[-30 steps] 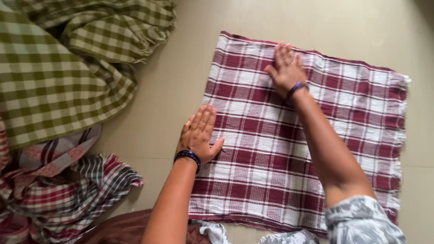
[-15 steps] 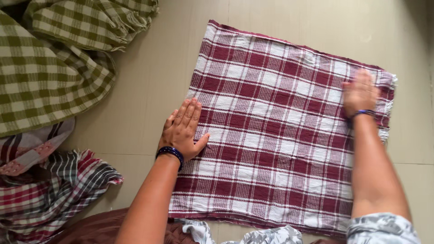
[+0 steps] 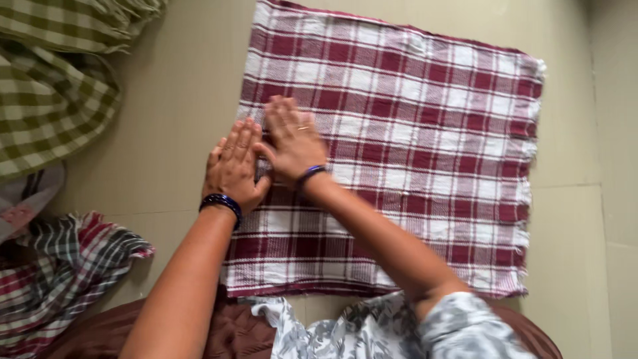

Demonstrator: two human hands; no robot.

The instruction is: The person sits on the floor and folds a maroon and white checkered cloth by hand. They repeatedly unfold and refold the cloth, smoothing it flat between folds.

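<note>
On the floor before us, our left hand (image 3: 234, 165) and right hand (image 3: 291, 138) lie flat, fingers spread, gripping nothing, pressing one maroon checked cloth (image 3: 425, 146). At nine o'clock one dark plaid cloth (image 3: 60, 266); at ten, one green checked cloth (image 3: 46, 100).

You've got four cloths in view: one maroon-and-white checked cloth (image 3: 412, 166) spread flat on the floor, one green-and-cream checked cloth (image 3: 46, 93) bunched at the upper left, one dark plaid cloth (image 3: 63, 272) crumpled at the lower left, and one pale cloth (image 3: 23, 199) just above it, though it's too crumpled to tell whether that's a separate piece. Two hands, left hand (image 3: 234, 166) and right hand (image 3: 291, 138), both flat on the maroon cloth. Two dark bead bracelets, one on each wrist (image 3: 221, 203), and one ring (image 3: 302, 127) on the right hand.
</note>
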